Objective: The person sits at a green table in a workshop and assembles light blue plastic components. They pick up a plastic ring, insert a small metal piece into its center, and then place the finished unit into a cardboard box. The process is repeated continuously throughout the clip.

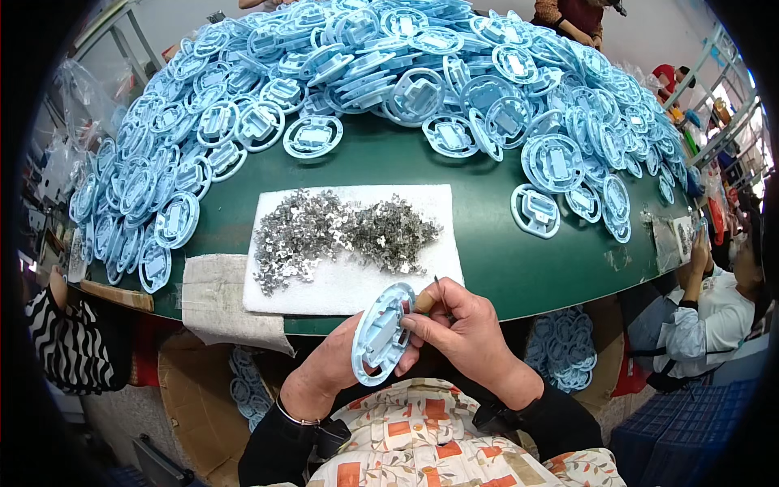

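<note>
My left hand point(326, 363) grips a light blue oval plastic part point(380, 337) from behind, tilted up just off the table's front edge. The part has an outer ring and a raised block across its middle. Fingers pinched, my right hand point(471, 329) works against the right side of that part, its thumb close to the inner block. A thin dark sliver sticks up by the right index finger; what the pinch holds is hidden. Past both hands, small silvery metal clips point(304, 235) lie in two touching heaps on a white foam sheet point(357, 303).
A large pile of the same blue parts point(422, 93) covers the far side of the green table point(365, 158). A cloth point(215, 284) lies left of the foam. Below the edge stand cardboard boxes point(199, 398) with more blue parts. Other people sit left and right.
</note>
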Demonstrator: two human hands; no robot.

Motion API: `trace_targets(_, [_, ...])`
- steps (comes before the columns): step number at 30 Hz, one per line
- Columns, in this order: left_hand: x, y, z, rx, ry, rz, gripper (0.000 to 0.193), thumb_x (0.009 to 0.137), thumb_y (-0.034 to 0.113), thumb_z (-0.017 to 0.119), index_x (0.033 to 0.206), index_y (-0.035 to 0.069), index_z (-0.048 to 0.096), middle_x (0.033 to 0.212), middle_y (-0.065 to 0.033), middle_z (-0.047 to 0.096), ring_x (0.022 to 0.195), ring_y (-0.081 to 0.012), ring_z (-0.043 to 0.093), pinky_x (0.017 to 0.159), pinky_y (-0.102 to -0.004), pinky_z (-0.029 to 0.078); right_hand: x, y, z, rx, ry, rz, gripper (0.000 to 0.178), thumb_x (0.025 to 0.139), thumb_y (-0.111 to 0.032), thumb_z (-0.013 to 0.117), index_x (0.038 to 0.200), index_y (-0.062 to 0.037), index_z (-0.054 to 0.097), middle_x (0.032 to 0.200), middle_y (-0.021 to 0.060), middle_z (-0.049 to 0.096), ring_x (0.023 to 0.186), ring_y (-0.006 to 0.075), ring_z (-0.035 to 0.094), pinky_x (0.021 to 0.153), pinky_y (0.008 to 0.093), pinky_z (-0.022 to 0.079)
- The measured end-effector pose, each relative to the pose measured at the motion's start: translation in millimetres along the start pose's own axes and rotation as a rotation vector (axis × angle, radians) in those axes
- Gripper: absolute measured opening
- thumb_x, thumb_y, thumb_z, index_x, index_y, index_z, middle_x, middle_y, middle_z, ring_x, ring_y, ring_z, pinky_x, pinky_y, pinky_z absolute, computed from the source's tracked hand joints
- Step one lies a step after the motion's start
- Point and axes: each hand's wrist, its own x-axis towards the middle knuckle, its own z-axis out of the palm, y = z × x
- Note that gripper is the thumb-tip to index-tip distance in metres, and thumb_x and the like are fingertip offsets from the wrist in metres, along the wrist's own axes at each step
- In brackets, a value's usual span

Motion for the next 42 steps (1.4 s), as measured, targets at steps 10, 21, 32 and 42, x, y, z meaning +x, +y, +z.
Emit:
trace_targets(10, [-6.0,-6.5,-15.8,-0.363,-0.042,-0.076,0.081,0.095,0.059,0.054,0.145,-0.004,0.047,0.113,-0.0347,0.063,0.072,-0.0365,0.067,0.056,-0.0361,0.051,7.0,14.8,0.4,0.333,0.019,0.019,0.016,0.102,-0.017,0.063,0.1,-0.0018,0.063,0.074,-0.0074,0.05,0.067,0.0016,0.041,0.06,0.0198,0.037])
trace_targets(21, [-68.9,26.4,-12.3,-0.273,-0.025,0.038,0.082,0.094,0.049,0.06,0.147,-0.011,0.039,0.113,-0.0334,0.066,0.077,-0.0359,0.071,0.056,-0.0341,0.054,-2.5,19.9,-9.1,-0.019,0.068,-0.094,0.025,0.103,-0.021,0.062,0.092,0.0021,0.066,0.07,-0.0042,0.053,0.065,0.0041,0.044,0.06,0.0225,0.04])
trace_targets(32, [-321.1,46.2,-99.5,0.305,1.102,0.173,0.043,0.102,0.028,0.046,0.133,0.0,0.058,0.095,-0.018,0.069,0.071,-0.0262,0.067,0.058,-0.0343,0.055,9.9,34.5,-23.9,-0.015,0.124,-0.2,0.024,0.105,-0.021,0.059,0.094,-0.0006,0.066,0.07,-0.0086,0.048,0.061,0.0007,0.038,0.054,0.0197,0.031])
trace_targets(42, [-231.7,127.5,-28.2,1.866,1.485,0.098,0.02,0.094,0.016,0.061,0.097,-0.002,0.071,0.088,-0.0223,0.071,0.08,-0.0323,0.071,0.071,-0.0392,0.054,18.8,62.4,-33.7,-0.01,0.23,-0.253,0.024,0.104,-0.02,0.059,0.093,0.0005,0.066,0.066,-0.0067,0.051,0.059,0.0008,0.042,0.054,0.0192,0.034])
